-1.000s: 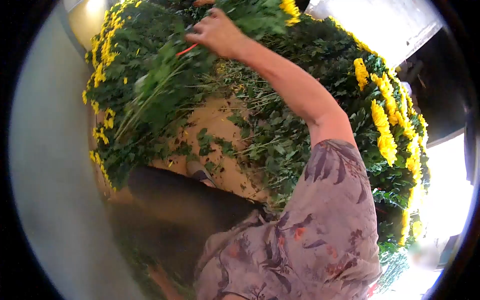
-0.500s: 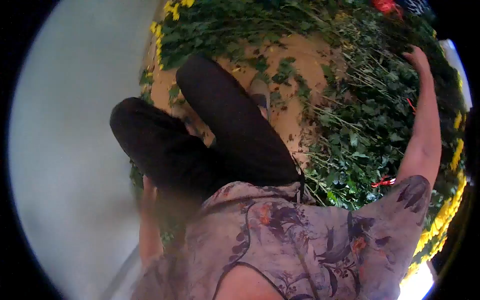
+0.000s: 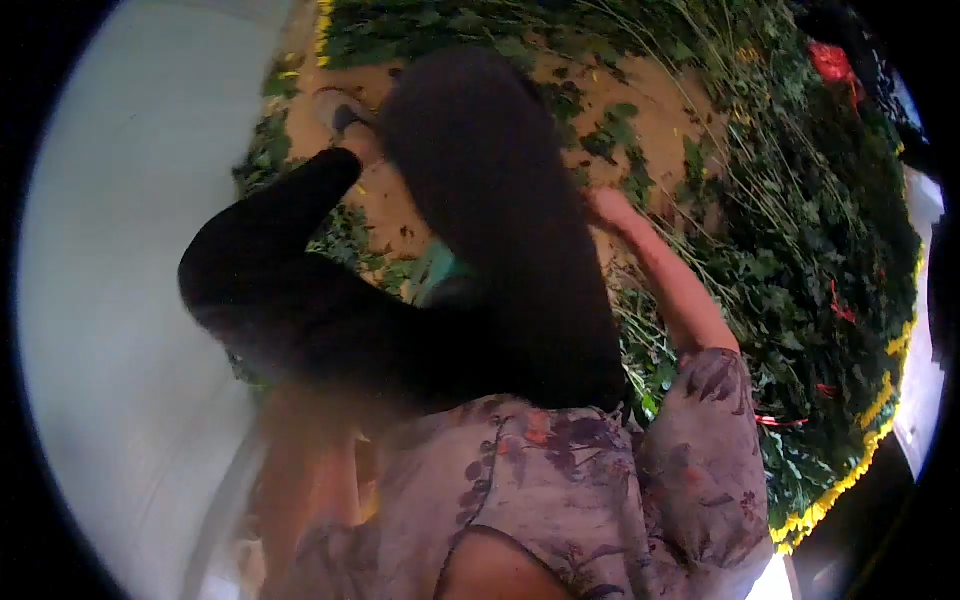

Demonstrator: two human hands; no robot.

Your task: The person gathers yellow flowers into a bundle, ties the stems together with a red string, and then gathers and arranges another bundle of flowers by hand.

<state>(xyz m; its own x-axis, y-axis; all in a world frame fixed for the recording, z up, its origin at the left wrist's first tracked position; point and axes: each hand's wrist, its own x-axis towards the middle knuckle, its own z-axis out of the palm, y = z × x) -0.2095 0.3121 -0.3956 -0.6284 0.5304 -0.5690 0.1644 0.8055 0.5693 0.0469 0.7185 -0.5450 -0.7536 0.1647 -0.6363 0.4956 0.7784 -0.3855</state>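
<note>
My right hand [image 3: 608, 208] is low beside my raised dark-trousered leg [image 3: 480, 150], over the brown floor and next to cut stems. Its fingers are blurred and partly hidden at the leg, so what they hold, if anything, cannot be made out. Leafy green stems [image 3: 770, 210] lie in a thick layer to the right of that hand. My left hand is out of sight; only a blurred part of the left arm [image 3: 335, 475] shows at the lower left.
Yellow blooms [image 3: 840, 485] edge the stems on the right. Red ties [image 3: 842, 305] lie among the leaves, and a red bundle [image 3: 830, 62] is at the upper right. A pale wall [image 3: 130, 250] stands at left. Loose leaves [image 3: 612, 130] litter the brown floor [image 3: 665, 95].
The view has tilted down from the flower heap to my legs. My right hand has come back from the stems at the far right to beside my leg. My legs have shifted apart.
</note>
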